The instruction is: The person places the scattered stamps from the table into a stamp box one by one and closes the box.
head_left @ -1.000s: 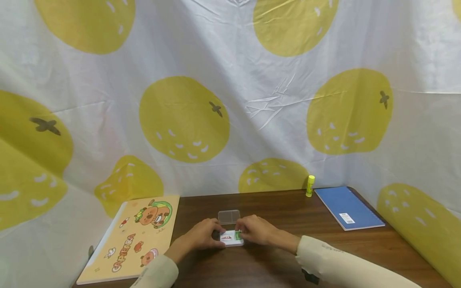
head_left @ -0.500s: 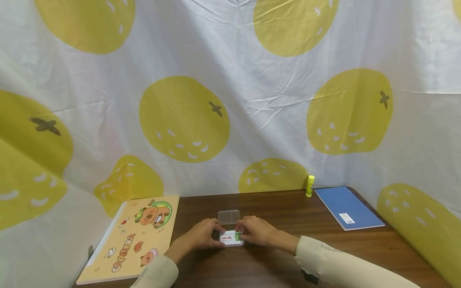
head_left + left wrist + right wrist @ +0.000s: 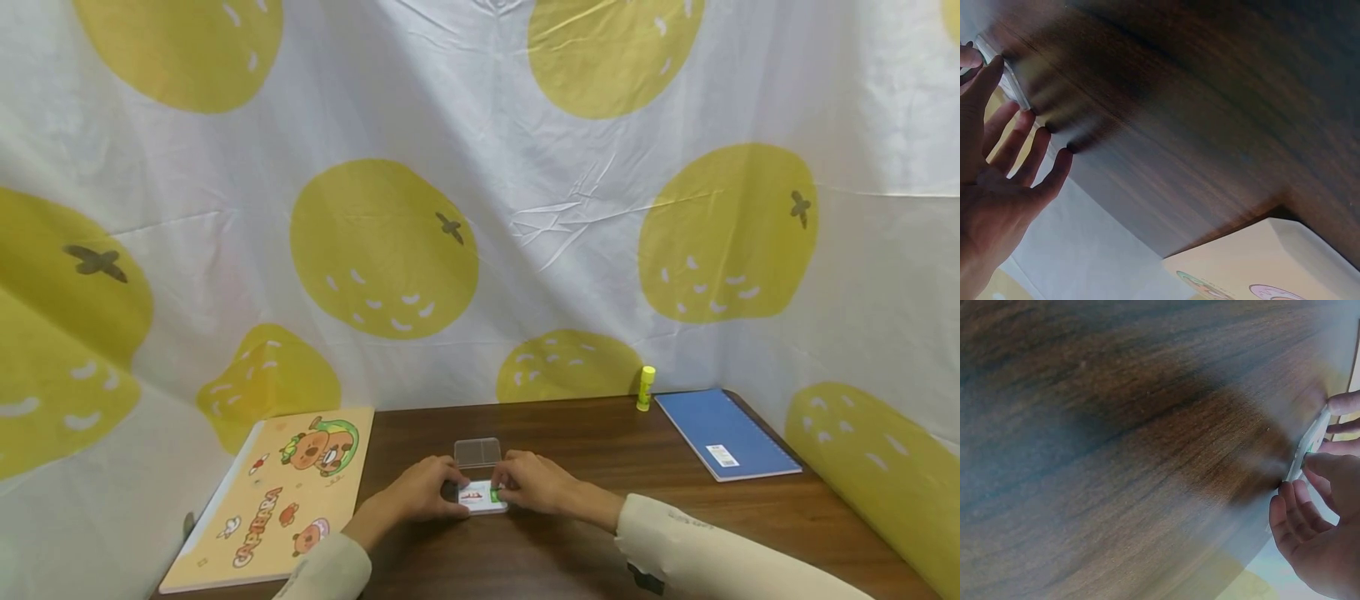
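A small flat white case (image 3: 478, 507) lies on the table in the head view, with red print on its inner left part. Behind it stands a clear plastic lid (image 3: 477, 452). My left hand (image 3: 422, 490) holds the case's left edge between thumb and fingers; its other fingers spread apart in the left wrist view. At the right part of the case, my right hand (image 3: 536, 482) pinches a small green piece (image 3: 495, 495), half hidden by the fingertips. From the right wrist view the case (image 3: 1300, 450) shows edge-on, with the right thumb at its near side.
A tan notebook (image 3: 281, 492) with capybara drawings lies at the left. Farther right are a blue notebook (image 3: 723, 429) and an upright yellow glue stick (image 3: 645, 390). A white curtain (image 3: 495, 292) with yellow fruit hangs right behind the brown wooden table (image 3: 585, 429).
The green piece has shifted slightly towards me under my right fingertips. My left hand and the case stay in place.
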`<action>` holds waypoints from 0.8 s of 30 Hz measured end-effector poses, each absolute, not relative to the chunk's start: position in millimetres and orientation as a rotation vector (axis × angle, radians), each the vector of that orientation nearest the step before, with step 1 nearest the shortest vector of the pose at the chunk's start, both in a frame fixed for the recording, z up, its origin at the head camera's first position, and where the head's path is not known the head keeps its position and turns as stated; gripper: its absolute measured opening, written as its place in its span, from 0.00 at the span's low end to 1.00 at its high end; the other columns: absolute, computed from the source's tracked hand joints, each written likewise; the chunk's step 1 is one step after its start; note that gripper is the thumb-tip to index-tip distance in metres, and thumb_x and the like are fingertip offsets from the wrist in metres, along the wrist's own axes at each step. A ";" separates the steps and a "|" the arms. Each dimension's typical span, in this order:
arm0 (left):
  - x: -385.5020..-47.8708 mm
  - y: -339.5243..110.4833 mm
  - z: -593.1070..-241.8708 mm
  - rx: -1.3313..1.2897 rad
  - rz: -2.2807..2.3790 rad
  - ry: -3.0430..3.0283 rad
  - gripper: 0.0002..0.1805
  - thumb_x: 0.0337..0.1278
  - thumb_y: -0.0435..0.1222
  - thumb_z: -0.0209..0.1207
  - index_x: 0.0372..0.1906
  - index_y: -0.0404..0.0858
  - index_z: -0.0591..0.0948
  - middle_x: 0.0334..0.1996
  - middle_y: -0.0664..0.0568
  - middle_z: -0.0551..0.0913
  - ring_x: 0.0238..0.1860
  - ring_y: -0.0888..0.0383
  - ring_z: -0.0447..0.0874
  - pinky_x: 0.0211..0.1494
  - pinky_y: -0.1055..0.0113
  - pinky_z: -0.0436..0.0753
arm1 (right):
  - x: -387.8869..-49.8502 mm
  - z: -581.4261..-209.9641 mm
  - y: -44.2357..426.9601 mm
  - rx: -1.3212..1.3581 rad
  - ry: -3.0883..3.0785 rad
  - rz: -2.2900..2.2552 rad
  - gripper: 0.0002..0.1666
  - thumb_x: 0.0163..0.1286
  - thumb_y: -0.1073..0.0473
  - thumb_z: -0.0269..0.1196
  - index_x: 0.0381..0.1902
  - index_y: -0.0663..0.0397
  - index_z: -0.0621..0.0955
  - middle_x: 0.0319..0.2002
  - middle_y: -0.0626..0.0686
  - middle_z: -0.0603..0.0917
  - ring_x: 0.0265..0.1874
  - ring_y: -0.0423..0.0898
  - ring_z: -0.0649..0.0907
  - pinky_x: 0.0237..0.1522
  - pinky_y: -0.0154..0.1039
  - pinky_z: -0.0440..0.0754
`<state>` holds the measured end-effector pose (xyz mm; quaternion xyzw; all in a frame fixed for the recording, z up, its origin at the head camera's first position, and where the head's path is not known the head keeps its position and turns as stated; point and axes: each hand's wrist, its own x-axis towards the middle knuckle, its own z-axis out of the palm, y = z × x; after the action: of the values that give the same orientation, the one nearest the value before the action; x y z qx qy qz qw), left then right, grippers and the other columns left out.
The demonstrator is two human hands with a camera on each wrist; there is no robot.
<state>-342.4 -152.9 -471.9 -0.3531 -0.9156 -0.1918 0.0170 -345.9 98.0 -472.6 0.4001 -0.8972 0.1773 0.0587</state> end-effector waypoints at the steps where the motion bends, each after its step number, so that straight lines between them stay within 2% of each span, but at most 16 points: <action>1: -342.3 -152.8 -471.9 -1.096 -0.596 -2.845 0.24 0.48 0.46 0.79 0.49 0.36 0.90 0.44 0.52 0.86 0.47 0.55 0.84 0.53 0.59 0.82 | -345.9 -472.6 98.2 1.212 -2.718 0.539 0.04 0.66 0.61 0.72 0.39 0.48 0.87 0.34 0.48 0.80 0.30 0.36 0.78 0.31 0.31 0.78; 14: -339.7 -151.1 -471.4 -1.082 -0.614 -2.847 0.23 0.51 0.47 0.78 0.48 0.37 0.88 0.44 0.51 0.85 0.47 0.54 0.82 0.52 0.58 0.82 | -346.3 -472.3 100.9 1.232 -2.698 0.579 0.05 0.67 0.62 0.71 0.40 0.50 0.87 0.34 0.48 0.81 0.30 0.35 0.76 0.31 0.30 0.77; 20: -340.5 -153.1 -471.6 -1.046 -0.676 -2.878 0.28 0.54 0.47 0.75 0.54 0.34 0.85 0.46 0.48 0.85 0.49 0.53 0.81 0.55 0.54 0.81 | -349.5 -470.1 102.2 1.240 -2.697 0.609 0.07 0.68 0.62 0.70 0.43 0.54 0.87 0.36 0.49 0.84 0.35 0.42 0.83 0.36 0.32 0.81; 24: -342.5 -155.4 -472.5 -1.019 -0.756 -2.880 0.26 0.59 0.46 0.72 0.56 0.33 0.84 0.49 0.46 0.83 0.51 0.50 0.82 0.57 0.51 0.81 | -353.1 -468.5 104.8 1.223 -2.701 0.606 0.07 0.68 0.62 0.70 0.43 0.54 0.87 0.38 0.49 0.87 0.38 0.44 0.86 0.40 0.35 0.84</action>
<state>-342.5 -155.4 -472.5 -0.3239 -0.9151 -0.2403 -0.0031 -353.1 104.8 -468.5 0.4034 -0.8911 0.1999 0.0578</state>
